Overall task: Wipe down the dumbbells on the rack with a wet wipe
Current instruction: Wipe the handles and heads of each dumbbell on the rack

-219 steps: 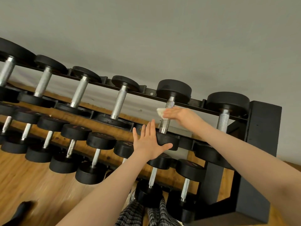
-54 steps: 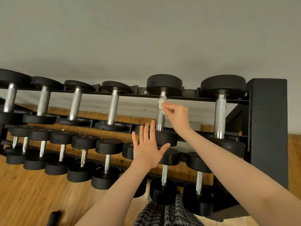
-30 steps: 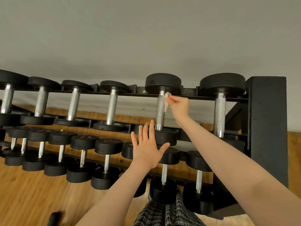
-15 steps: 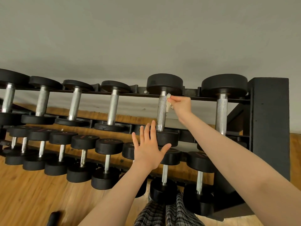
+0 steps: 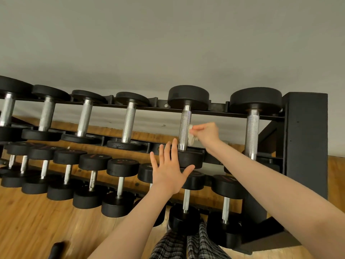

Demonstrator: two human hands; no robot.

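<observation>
**Head view: wiping a top-tier dumbbell handle near the rack's right end**

Head view. I see a black two-tier rack [image 5: 306, 146] standing on a wooden floor [image 5: 28, 217] before a grey wall [image 5: 168, 43]. The top tier carries large dumbbells in a row; the lower tier carries smaller ones. The dumbbell [image 5: 186, 126] under work lies second from the rack's right end on the top tier, its knurled steel handle running between the rear rail and the front rail. My right hand [image 5: 207, 133] reaches in from the right; its grip is closed, fingers and thumb pinching a crumpled white wet wipe [image 5: 190, 135]. The wipe touches the right side of that handle, about midway along it. My left hand [image 5: 170, 171] has no grip on anything: its fingers are straight and spread, with the palm laid against the near black head of the same dumbbell at the front rail. The neighbouring dumbbell [image 5: 253, 126], at the rack's right end, lies untouched just beside the right forearm. Checked trouser legs [image 5: 186, 245] show at the lower edge, below the lower tier.
</observation>
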